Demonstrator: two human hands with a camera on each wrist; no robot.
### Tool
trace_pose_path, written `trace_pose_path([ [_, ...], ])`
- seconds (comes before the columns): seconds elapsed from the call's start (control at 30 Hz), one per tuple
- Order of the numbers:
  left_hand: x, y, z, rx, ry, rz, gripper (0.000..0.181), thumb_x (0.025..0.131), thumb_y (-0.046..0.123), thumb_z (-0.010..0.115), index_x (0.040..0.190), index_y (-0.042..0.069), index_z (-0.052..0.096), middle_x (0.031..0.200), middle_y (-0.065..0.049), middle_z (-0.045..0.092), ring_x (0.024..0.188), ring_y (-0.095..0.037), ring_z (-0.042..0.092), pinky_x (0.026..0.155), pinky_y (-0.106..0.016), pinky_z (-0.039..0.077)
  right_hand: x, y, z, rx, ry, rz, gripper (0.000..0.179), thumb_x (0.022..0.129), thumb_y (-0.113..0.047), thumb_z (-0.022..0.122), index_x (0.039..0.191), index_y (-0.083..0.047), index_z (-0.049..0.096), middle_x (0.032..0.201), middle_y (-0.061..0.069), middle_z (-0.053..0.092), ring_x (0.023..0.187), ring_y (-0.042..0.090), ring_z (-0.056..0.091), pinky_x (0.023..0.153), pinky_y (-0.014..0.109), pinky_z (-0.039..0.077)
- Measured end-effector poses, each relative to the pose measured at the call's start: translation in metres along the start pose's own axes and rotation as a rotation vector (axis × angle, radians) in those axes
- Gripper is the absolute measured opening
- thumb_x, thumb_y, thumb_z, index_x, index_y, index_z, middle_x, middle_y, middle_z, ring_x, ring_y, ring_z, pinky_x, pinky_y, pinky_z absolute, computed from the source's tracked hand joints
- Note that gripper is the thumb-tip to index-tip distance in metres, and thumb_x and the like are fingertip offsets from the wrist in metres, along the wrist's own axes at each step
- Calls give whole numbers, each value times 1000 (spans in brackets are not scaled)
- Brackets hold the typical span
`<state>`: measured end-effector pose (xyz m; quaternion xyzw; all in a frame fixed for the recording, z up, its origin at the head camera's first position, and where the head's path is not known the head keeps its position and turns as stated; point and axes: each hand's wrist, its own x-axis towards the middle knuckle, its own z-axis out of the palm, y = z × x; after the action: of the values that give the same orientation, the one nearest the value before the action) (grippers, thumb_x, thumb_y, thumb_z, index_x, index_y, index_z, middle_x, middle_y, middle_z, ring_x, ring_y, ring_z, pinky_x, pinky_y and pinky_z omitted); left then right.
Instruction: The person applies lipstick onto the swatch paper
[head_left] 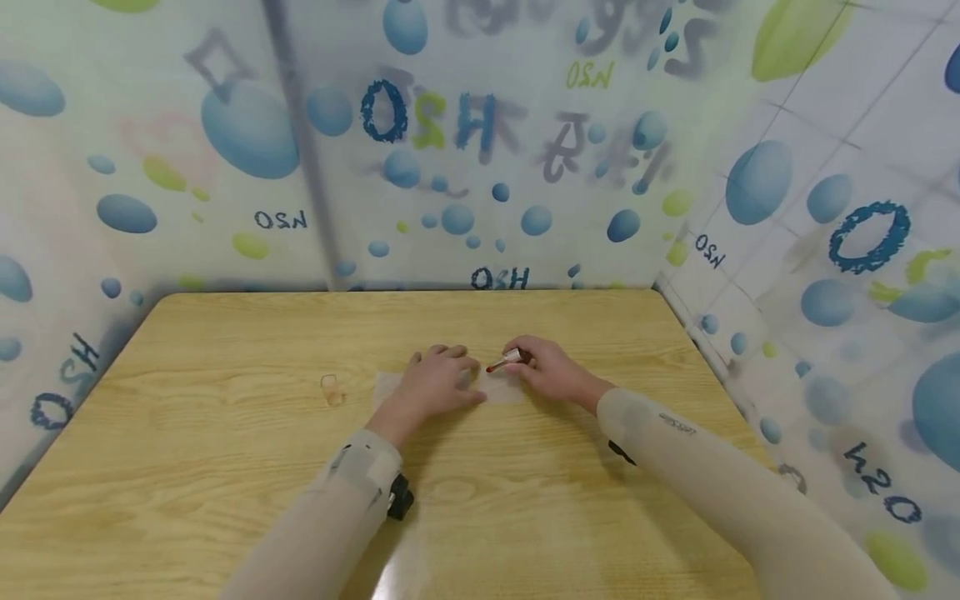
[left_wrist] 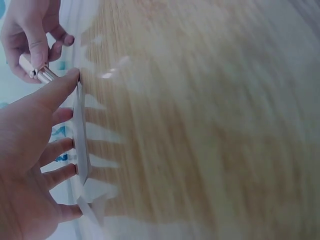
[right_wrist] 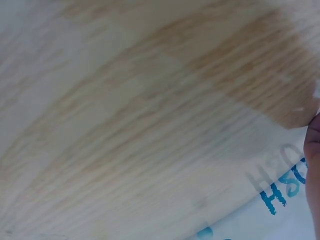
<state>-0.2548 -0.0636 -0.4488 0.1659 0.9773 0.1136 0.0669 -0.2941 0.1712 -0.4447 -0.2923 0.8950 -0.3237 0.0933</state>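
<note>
A thin white sheet of paper (head_left: 386,385) lies on the wooden table, partly covered by my left hand (head_left: 437,381). The left fingers are spread, with fingertips pressing along the sheet, whose edge (left_wrist: 81,135) curls up slightly in the left wrist view. My right hand (head_left: 550,367) pinches a lipstick (head_left: 512,357) between thumb and fingers. Its red tip points left and down, close over the sheet near the left fingertips. The left wrist view shows the lipstick's shiny metallic tube (left_wrist: 46,75). Only part of the right hand (right_wrist: 312,145) shows at the right wrist view's edge.
A small clear piece with a pinkish outline (head_left: 332,390) lies on the table (head_left: 480,500) left of the left hand. Patterned walls (head_left: 465,183) with blue and green spots and lettering stand behind and beside the table.
</note>
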Motion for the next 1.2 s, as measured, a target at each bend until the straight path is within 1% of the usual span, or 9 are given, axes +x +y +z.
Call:
trace_pose_path([
  [0.13, -2, 1, -1, 9, 9, 1, 61, 85, 66, 61, 138, 36, 55, 155, 0, 41, 144, -35, 34, 111, -70, 26, 4, 0, 1, -19, -16, 1, 27, 99, -33, 57, 120, -16, 60, 104, -3, 64, 95, 14, 61, 80, 33, 51],
  [0.27, -3, 2, -3, 13, 4, -2, 60, 85, 67, 61, 137, 37, 56, 155, 0, 41, 144, -35, 34, 111, -70, 26, 7, 2, 2, -35, -25, -7, 26, 99, -32, 57, 121, -17, 60, 104, -2, 63, 98, 14, 61, 82, 35, 52],
  [0.47, -3, 4, -5, 0, -3, -13, 60, 84, 66, 63, 136, 37, 57, 155, 0, 41, 144, -34, 34, 112, -70, 26, 10, 0, 2, -64, -37, -6, 24, 99, -29, 57, 121, -19, 60, 105, -2, 62, 97, 15, 60, 85, 36, 52],
  [0.63, -3, 5, -6, 2, -3, -27, 61, 83, 66, 64, 137, 38, 56, 155, 1, 41, 143, -34, 35, 112, -69, 26, 11, -4, 1, -72, -45, 3, 20, 99, -26, 59, 118, -20, 61, 102, -2, 62, 93, 14, 59, 83, 34, 52],
  [0.87, -2, 6, -6, -14, -7, -46, 61, 82, 66, 65, 136, 38, 57, 155, 1, 41, 143, -34, 35, 113, -68, 25, 13, -8, 1, -67, -53, -16, 19, 97, -29, 61, 114, -21, 61, 98, -2, 63, 88, 14, 58, 79, 32, 51],
  [1.0, -1, 5, -6, -11, -3, -50, 61, 81, 67, 66, 135, 39, 57, 155, 1, 41, 144, -34, 35, 113, -68, 25, 13, -5, 1, -72, -56, -18, 18, 98, -28, 61, 115, -21, 61, 98, -2, 63, 86, 14, 58, 77, 31, 50],
  [1.2, 0, 3, -4, -18, -4, -46, 62, 82, 66, 66, 136, 39, 57, 156, 2, 40, 144, -34, 34, 113, -68, 24, 13, -5, 0, -68, -75, -5, 20, 99, -24, 59, 118, -17, 61, 98, -1, 63, 86, 14, 57, 78, 32, 50],
])
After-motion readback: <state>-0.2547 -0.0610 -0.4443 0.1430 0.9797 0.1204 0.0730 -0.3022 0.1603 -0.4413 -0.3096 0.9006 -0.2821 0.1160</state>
